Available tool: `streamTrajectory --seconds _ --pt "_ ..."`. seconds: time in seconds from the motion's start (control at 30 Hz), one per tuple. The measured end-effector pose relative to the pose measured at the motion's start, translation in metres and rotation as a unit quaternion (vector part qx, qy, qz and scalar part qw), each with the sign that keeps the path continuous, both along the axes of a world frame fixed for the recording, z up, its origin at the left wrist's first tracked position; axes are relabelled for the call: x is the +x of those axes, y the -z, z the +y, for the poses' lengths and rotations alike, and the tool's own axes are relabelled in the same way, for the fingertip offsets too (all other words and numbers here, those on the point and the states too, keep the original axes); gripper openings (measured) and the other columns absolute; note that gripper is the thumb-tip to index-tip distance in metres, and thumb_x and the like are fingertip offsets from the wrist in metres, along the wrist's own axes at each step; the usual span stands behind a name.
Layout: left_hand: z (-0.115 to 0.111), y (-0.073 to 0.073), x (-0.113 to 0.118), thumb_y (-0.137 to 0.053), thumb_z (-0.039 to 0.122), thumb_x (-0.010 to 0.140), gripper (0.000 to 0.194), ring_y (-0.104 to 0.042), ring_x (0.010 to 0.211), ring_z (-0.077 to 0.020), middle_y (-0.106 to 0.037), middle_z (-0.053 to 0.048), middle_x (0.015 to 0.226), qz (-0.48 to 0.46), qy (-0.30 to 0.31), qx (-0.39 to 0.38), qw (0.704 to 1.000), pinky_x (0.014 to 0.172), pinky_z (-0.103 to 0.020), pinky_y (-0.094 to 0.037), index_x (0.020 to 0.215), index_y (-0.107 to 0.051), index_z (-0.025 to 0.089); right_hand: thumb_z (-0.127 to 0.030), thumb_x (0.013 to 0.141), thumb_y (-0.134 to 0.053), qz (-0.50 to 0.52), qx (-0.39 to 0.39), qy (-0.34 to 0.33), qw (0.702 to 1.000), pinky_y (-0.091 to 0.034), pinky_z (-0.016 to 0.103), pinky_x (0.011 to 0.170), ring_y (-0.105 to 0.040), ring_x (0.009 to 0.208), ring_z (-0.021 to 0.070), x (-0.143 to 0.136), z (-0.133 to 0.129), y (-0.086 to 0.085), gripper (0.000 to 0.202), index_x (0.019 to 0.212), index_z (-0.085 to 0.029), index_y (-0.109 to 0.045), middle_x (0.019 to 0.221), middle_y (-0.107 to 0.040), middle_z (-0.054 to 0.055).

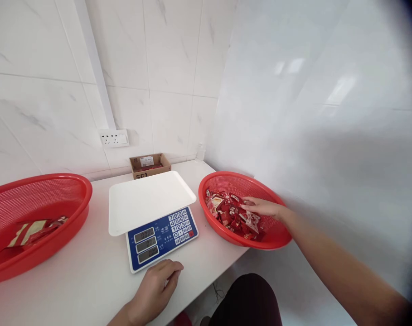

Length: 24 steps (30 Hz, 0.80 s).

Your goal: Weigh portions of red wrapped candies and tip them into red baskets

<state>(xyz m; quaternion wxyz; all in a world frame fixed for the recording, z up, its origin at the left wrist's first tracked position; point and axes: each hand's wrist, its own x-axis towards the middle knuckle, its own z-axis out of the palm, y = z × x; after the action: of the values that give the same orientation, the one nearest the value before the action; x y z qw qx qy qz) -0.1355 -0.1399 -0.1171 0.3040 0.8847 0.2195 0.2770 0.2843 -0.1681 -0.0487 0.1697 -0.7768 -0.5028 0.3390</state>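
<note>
My right hand (262, 207) reaches into the red plastic basket (210, 222) on the right. Its fingers are stretched out and apart, touching the small red packets (231, 213) heaped there; none is lifted. My left hand (154, 290) rests on the white table in front of the scale, its fingers curled in with nothing visible in them. The digital scale (165, 237) has a blue panel with number keys, and its displays show zeros. On top sits its white pan (147, 199), bare and slightly tilted in view.
Another red basket (79, 208) stands on the left, holding a red and cream packet (31, 233). Behind the scale is a small cardboard box (150, 171) with red items inside. A socket (113, 138) is on the tiled wall. The right basket overhangs the front edge of the table (100, 280).
</note>
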Motion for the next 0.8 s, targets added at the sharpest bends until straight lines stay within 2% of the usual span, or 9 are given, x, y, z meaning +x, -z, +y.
streamTrajectory --seconds 0.07,0.13,0.2,0.3,0.37,0.43,0.57,0.7,0.8 --pt "0.000 0.000 0.000 -0.040 0.020 0.088 0.018 -0.060 0.072 -0.0150 -0.063 -0.002 0.082 0.006 0.002 0.000 1.000 0.063 -0.022 -0.047 0.093 -0.057 0.023 -0.059 0.065 -0.058 -0.055 -0.030 -0.034 0.998 -0.031 0.036 0.101 -0.032 0.126 0.0286 0.002 0.000 0.005 0.082 0.134 -0.019 -0.036 0.140 -0.034 0.010" --pt "-0.001 0.000 0.000 -0.040 0.020 0.089 0.018 -0.060 0.073 -0.0150 -0.064 -0.002 0.082 0.011 0.004 -0.001 1.000 0.064 -0.022 -0.047 0.093 -0.057 0.023 -0.053 0.062 -0.064 -0.114 -0.074 -0.066 0.989 -0.028 0.037 0.102 -0.031 0.126 0.0299 0.000 0.001 0.011 0.086 0.134 -0.017 -0.036 0.140 -0.033 0.011" --pt "0.000 0.002 0.000 -0.040 0.020 0.089 0.018 -0.060 0.074 -0.0149 -0.064 -0.002 0.083 0.011 0.005 -0.001 1.000 0.065 -0.022 -0.047 0.093 -0.057 0.023 -0.047 0.060 -0.067 -0.153 -0.109 -0.080 0.979 -0.033 0.036 0.097 -0.039 0.121 0.0301 -0.005 0.003 0.015 0.084 0.133 -0.017 -0.038 0.136 -0.039 0.013" --pt "0.001 0.004 0.000 -0.040 0.020 0.089 0.018 -0.060 0.074 -0.0149 -0.063 -0.002 0.083 0.010 0.005 0.001 1.000 0.065 -0.022 -0.047 0.094 -0.057 0.023 -0.039 0.057 -0.069 -0.191 -0.107 -0.076 0.973 -0.045 0.031 0.079 -0.058 0.098 0.0276 -0.012 0.005 0.015 0.062 0.115 -0.020 -0.057 0.113 -0.061 0.010" --pt "0.001 0.005 -0.001 -0.039 0.021 0.090 0.019 -0.060 0.074 -0.0150 -0.063 -0.002 0.083 0.012 0.006 0.001 1.000 0.065 -0.022 -0.047 0.094 -0.057 0.023 -0.034 0.057 -0.068 -0.219 -0.080 -0.060 0.971 -0.045 0.029 0.068 -0.062 0.085 0.0255 -0.015 0.009 0.009 0.043 0.098 -0.020 -0.064 0.097 -0.067 0.007" --pt "0.001 0.005 -0.001 -0.038 0.022 0.090 0.020 -0.060 0.074 -0.0155 -0.063 -0.003 0.083 0.014 0.009 0.000 1.000 0.065 -0.023 -0.047 0.094 -0.057 0.022 -0.032 0.062 -0.063 -0.250 -0.042 -0.032 0.967 -0.043 0.029 0.065 -0.062 0.082 0.0254 -0.016 0.014 0.000 0.032 0.091 -0.018 -0.065 0.091 -0.068 0.008" --pt "-0.001 0.002 0.000 -0.037 0.020 0.090 0.021 -0.060 0.076 -0.0162 -0.063 -0.003 0.084 0.021 0.009 -0.003 1.000 0.067 -0.023 -0.046 0.095 -0.057 0.022 -0.038 0.074 -0.049 -0.274 0.056 0.052 0.959 -0.042 0.029 0.065 -0.062 0.080 0.0244 -0.024 0.033 -0.027 0.035 0.097 -0.015 -0.061 0.089 -0.067 0.011" --pt "-0.003 -0.002 0.001 -0.038 0.016 0.087 0.022 -0.060 0.075 -0.0157 -0.063 -0.003 0.082 0.028 0.001 0.005 1.000 0.066 -0.022 -0.046 0.094 -0.058 0.022 -0.044 0.076 -0.048 -0.137 0.174 0.107 0.969 -0.042 0.027 0.061 -0.063 0.072 0.0210 -0.058 0.067 -0.054 0.035 0.091 -0.017 -0.063 0.080 -0.069 0.008" --pt "-0.004 -0.003 0.000 -0.040 0.014 0.085 0.022 -0.060 0.075 -0.0155 -0.064 -0.002 0.082 0.035 -0.004 0.011 0.999 0.066 -0.022 -0.046 0.094 -0.059 0.021 -0.045 0.074 -0.050 -0.059 0.227 0.088 0.968 -0.042 0.026 0.060 -0.062 0.070 0.0200 -0.105 0.101 -0.064 0.032 0.085 -0.016 -0.063 0.079 -0.069 0.007"
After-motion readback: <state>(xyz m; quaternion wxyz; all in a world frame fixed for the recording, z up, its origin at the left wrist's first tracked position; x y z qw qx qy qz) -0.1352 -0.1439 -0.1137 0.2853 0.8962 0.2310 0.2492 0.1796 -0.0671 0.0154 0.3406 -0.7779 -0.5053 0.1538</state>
